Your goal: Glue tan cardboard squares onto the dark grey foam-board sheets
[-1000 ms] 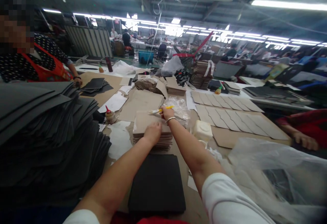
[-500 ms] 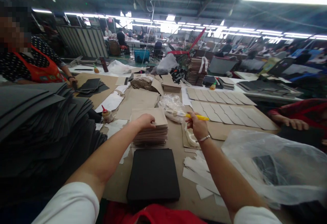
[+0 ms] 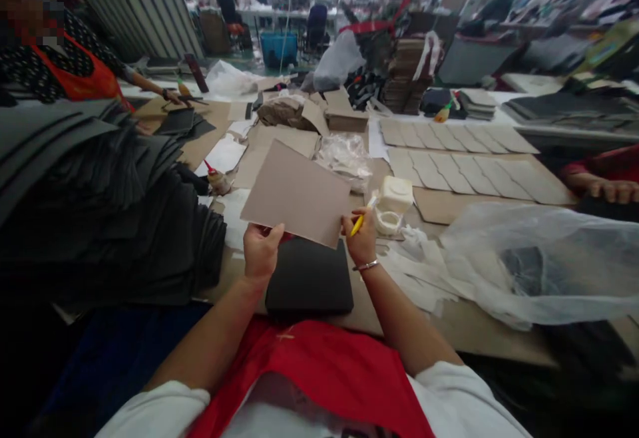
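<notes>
One card sheet (image 3: 297,192) is held up between both hands, just above a black pad (image 3: 309,278) that lies on the table (image 3: 464,325) below the wrists. The sheet's long axis runs left to right, dropping a little toward the right hand. Its face tips toward the camera and one corner points up and away.

Left hand (image 3: 262,248) – closed, pinching the sheet's near left corner, thumb on top. Right hand (image 3: 360,238) – closed on the near right corner, with one yellow pen (image 3: 357,223) tucked in the same grip (tip pointing up-right; what kind of tool it is cannot be told).

Just right of the right hand is one white tub (image 3: 396,195), with a clear plastic bag (image 3: 539,258) further right. Beyond the left hand stands one small glue bottle (image 3: 217,178) with a red cap. Left of it is a tall stack of black sheets (image 3: 100,192). Beyond the tub, card pieces (image 3: 449,158) lie overlapping in two rows. A co-worker's hand (image 3: 612,190) rests at the far right edge.
</notes>
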The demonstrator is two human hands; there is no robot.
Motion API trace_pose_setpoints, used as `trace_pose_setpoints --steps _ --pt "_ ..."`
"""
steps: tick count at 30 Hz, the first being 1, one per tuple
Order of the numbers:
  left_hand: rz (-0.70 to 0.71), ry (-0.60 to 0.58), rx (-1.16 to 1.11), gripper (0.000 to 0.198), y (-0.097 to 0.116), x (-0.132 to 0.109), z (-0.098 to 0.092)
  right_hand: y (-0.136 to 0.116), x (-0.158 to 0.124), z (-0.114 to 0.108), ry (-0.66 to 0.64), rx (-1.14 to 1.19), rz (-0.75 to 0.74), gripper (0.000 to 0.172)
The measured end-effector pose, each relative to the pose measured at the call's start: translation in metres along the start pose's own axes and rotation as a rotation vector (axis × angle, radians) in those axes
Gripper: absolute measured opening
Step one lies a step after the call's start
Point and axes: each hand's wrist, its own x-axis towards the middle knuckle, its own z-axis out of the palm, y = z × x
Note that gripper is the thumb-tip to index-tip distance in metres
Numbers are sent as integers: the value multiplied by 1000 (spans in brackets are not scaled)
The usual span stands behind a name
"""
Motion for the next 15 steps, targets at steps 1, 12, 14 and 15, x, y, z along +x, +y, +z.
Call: trace_pose_setpoints --steps 1,12,14,15 --pt "-90 -27 -39 36 -8 -10 -5 7 -6 -5 -15 20 25 27" --pt "-447 82 -322 29 -50 -48 -80 40 -84 -53 -205 -144 148 33" --pt "-490 211 -377 22 -42 -34 -110 28 -75 -60 -305 -111 173 43" --pt "-508 258 -410 20 -37 -30 -122 22 -67 -59 -369 -59 214 49"
